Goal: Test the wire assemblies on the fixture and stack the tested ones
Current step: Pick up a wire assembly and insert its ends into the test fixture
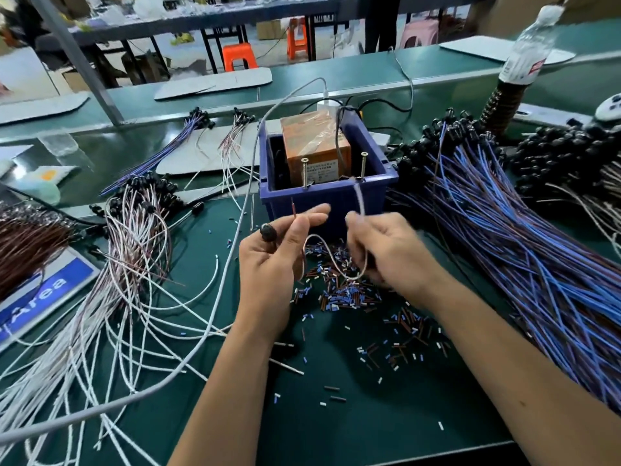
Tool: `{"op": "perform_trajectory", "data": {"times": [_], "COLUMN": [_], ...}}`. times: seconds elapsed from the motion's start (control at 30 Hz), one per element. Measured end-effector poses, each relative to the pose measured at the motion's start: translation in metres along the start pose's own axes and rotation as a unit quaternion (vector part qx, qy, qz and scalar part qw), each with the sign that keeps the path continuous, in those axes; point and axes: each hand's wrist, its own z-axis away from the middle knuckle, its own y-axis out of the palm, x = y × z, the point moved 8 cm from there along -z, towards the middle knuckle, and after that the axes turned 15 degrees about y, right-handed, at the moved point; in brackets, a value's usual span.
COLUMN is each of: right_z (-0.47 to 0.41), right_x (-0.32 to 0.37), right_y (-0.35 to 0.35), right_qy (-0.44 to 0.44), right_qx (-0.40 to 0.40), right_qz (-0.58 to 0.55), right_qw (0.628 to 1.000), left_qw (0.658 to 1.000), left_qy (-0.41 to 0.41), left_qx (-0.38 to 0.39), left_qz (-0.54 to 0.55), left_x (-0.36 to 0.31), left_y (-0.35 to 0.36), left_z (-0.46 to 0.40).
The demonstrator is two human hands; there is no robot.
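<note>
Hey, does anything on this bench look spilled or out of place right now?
Yes: small cut wire bits lie scattered loose over the green mat in front of the blue box, below both hands. They look like uncollected trimmings.

Both hands (pixel 274 260) (pixel 391 245) raised, pinching (grip tight).

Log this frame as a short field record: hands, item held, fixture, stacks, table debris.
left hand: pinches one wire end, black cap by the thumb
right hand: pinches the other wire end, raised toward the right screw
held item: one wire assembly, looped between the hands
fixture: blue bin with two upright screws on its front rim
stacks: blue wires right, white wires left
debris: cut insulation bits
</note>
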Motion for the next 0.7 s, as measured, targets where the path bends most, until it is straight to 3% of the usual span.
{"op": "perform_trajectory", "data": {"times": [0.13, 0.27, 0.4, 0.47, 0.57, 0.63, 0.7], "right_z": [0.000, 0.005, 0.004, -0.001, 0.000, 0.002, 0.000], "right_x": [-0.004, -0.003, 0.005, 0.001, -0.002, -0.001, 0.000], "right_y": [0.024, 0.026, 0.015, 0.004, 0.012, 0.014, 0.007], "right_qy": [-0.021, -0.024, 0.003, 0.038, 0.047, 0.037, 0.028], "right_qx": [0.037, 0.061, 0.058, 0.023, 0.067, 0.097, 0.078], "right_qz": [0.112, 0.118, -0.009, -0.097, -0.143, -0.170, -0.177], "right_qw": [0.993, 0.991, 0.998, 0.994, 0.986, 0.980, 0.981], "left_qw": [0.996, 0.996, 0.992, 0.983, 0.967, 0.961, 0.961], "left_qy": [-0.056, -0.080, -0.114, -0.140, -0.173, -0.180, -0.181], "left_qx": [0.054, 0.044, 0.003, 0.047, 0.127, 0.141, 0.130], "left_qz": [0.041, 0.002, 0.060, 0.105, 0.137, 0.153, 0.161], "left_x": [0.007, 0.016, 0.016, 0.016, 0.020, 0.022, 0.020], "left_y": [0.020, 0.016, 0.003, 0.011, 0.026, 0.030, 0.028], "left_z": [0.007, 0.010, 0.006, 0.008, 0.017, 0.019, 0.018]}}
